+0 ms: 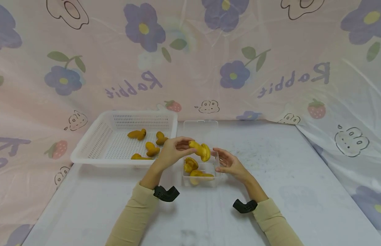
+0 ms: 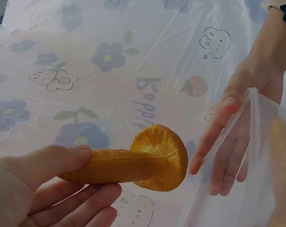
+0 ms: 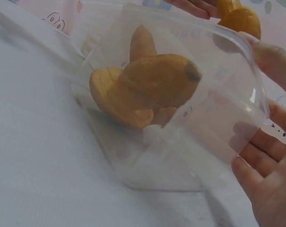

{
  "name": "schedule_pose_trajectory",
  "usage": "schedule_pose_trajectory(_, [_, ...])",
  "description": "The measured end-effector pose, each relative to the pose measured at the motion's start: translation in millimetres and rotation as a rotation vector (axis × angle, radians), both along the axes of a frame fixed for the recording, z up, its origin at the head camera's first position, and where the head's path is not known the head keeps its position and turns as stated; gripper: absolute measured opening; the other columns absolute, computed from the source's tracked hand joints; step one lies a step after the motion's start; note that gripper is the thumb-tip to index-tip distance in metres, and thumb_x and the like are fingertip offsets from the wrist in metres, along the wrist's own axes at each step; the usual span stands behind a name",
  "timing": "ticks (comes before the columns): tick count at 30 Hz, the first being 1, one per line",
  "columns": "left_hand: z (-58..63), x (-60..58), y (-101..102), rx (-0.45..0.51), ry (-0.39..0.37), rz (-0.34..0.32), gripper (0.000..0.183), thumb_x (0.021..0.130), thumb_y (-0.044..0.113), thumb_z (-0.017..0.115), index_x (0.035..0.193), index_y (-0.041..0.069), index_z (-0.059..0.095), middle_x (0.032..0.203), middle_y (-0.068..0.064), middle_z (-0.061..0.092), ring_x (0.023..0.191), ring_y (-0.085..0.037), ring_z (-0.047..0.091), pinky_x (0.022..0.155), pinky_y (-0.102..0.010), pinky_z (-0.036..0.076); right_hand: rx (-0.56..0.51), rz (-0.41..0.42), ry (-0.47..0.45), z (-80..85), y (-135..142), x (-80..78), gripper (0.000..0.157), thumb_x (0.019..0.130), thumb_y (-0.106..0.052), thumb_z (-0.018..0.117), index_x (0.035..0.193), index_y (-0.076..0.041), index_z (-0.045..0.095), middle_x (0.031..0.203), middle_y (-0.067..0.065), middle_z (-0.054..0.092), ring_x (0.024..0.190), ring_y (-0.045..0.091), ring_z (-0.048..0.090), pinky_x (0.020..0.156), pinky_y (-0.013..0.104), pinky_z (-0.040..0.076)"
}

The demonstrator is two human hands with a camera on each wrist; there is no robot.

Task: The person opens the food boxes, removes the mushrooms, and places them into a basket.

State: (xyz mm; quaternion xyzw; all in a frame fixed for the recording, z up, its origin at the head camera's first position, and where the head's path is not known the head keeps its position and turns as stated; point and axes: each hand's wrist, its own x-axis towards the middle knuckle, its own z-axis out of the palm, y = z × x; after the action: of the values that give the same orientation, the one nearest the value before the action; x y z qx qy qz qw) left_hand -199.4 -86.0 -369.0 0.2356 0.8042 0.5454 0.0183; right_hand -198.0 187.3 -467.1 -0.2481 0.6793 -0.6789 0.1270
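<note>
My left hand point(image 1: 175, 150) pinches the stem of a yellow-brown mushroom point(image 1: 202, 151) between thumb and fingers, above a clear plastic box point(image 1: 207, 182). In the left wrist view the mushroom point(image 2: 117, 165) lies sideways, its cap pointing away from the hand. Two similar mushrooms, one at the left point(image 1: 190, 164) and one near the front wall point(image 1: 201, 174), lie inside the box. My right hand point(image 1: 232, 165) is at the box's right side, fingers fairly straight along the outer wall and thumb near the rim. The right wrist view shows the mushrooms point(image 3: 157, 82) through the clear wall.
A white perforated basket point(image 1: 110, 161) stands to the left with several mushrooms, one of them point(image 1: 137, 134) near its middle. The box's clear lid point(image 1: 200, 127) stands raised behind it. A patterned cloth point(image 1: 190, 68) hangs at the back of the white table point(image 1: 286, 191).
</note>
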Motion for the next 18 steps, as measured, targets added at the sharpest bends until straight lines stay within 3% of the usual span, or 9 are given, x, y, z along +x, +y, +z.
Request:
schedule_pose_trajectory(4, [4.3, -0.2, -7.3, 0.027, -0.035, 0.015, 0.039, 0.085, 0.013, 0.073, 0.12, 0.0, 0.064, 0.113, -0.021, 0.07, 0.096, -0.028, 0.072, 0.082, -0.024, 0.061, -0.063, 0.04, 0.032, -2.8, -0.2, -1.5, 0.078, 0.084, -0.008, 0.073, 0.146, 0.005, 0.028, 0.145, 0.006, 0.047, 0.132, -0.002, 0.046, 0.109, 0.008, 0.038])
schedule_pose_trajectory(10, [9.3, -1.1, -19.8, 0.043, -0.109, 0.058, 0.039, 0.086, 0.015, 0.072, 0.122, 0.004, 0.063, 0.117, -0.019, 0.068, 0.096, -0.018, 0.071, 0.084, -0.021, 0.06, -0.101, 0.07, 0.039, -2.5, -1.3, -1.8, 0.077, 0.084, -0.009, 0.073, 0.146, 0.005, 0.029, 0.141, -0.006, 0.05, 0.132, -0.003, 0.046, 0.11, 0.009, 0.038])
schedule_pose_trajectory(18, [12.7, 0.2, -39.5, 0.084, -0.16, 0.111, 0.041, 0.087, 0.013, 0.071, 0.125, 0.002, 0.06, 0.122, -0.02, 0.063, 0.092, -0.001, 0.066, 0.082, -0.015, 0.058, -0.081, 0.057, 0.03, -1.6, -1.2, -1.4, 0.079, 0.084, -0.011, 0.074, 0.146, 0.005, 0.029, 0.142, -0.005, 0.048, 0.132, -0.002, 0.046, 0.111, 0.01, 0.037])
